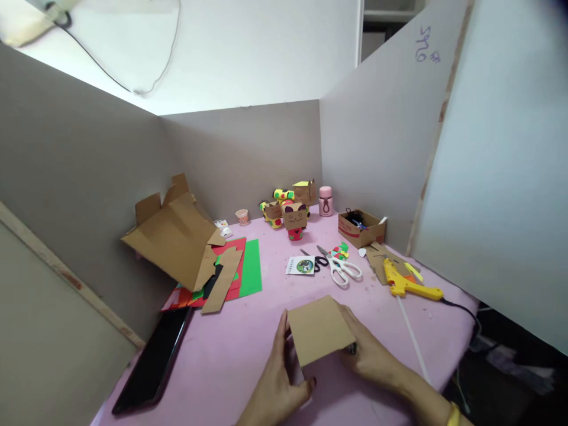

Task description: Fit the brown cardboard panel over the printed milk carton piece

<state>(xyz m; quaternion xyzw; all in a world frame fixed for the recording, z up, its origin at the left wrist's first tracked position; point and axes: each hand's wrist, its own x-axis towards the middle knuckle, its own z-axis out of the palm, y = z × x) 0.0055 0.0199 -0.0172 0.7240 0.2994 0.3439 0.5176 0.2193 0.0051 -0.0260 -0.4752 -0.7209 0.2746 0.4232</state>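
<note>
Low over the pink tabletop, I hold a small brown cardboard box (320, 329) with its plain square top facing up. My left hand (284, 373) is curled around its left side, fingers at the far corner and thumb near the front. On the right, my right hand (366, 349) grips the box, with most fingers hidden behind it. A small dark patch shows beside the right fingers; I cannot make out what it is. Beyond the box lie white-handled scissors (344, 269), dark-handled scissors (320, 261) and a white card with a round picture (302, 265).
A yellow glue gun (408, 284) lies right on cardboard, its cord over the edge. A phone (155, 361), coloured sheets (251, 269) and a large cut carton (173, 236) occupy the left. Decorated cardboard figures (295, 220), a pink bottle (325, 202) and an open box (361, 234) stand behind.
</note>
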